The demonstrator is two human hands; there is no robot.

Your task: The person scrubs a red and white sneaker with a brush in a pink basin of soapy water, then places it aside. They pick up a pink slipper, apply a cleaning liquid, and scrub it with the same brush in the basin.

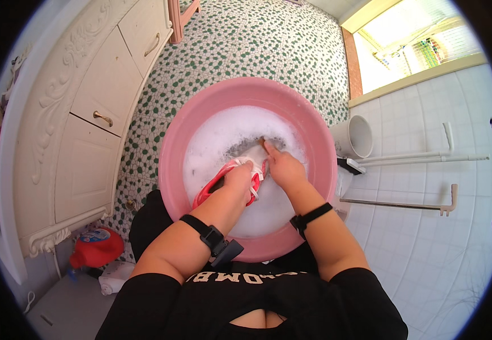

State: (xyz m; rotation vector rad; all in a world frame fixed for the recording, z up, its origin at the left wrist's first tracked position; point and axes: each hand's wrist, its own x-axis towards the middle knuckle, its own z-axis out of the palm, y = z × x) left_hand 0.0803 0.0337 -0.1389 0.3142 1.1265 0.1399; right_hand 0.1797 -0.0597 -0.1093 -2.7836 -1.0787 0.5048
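Note:
A pink plastic basin [246, 250] stands before me, holding water under white suds [212, 131]. My left hand [239, 178] grips a red-and-white shoe [212, 189] with white laces, at the middle of the basin. Its dark opening faces up and to the left, and my forearm hides part of it. Just right of the shoe's white end, my right hand [286, 168] holds a small brown tool [262, 142], perhaps a brush. Fingers and foam hide most of that tool.
A cream carved cabinet [97, 157] flanks the left. Below it lie a red detergent bottle [99, 246] and a white bottle [116, 278]. At right are a white bucket [360, 136], a broom head [351, 166] and long handles [399, 204] against the tiled wall [420, 242].

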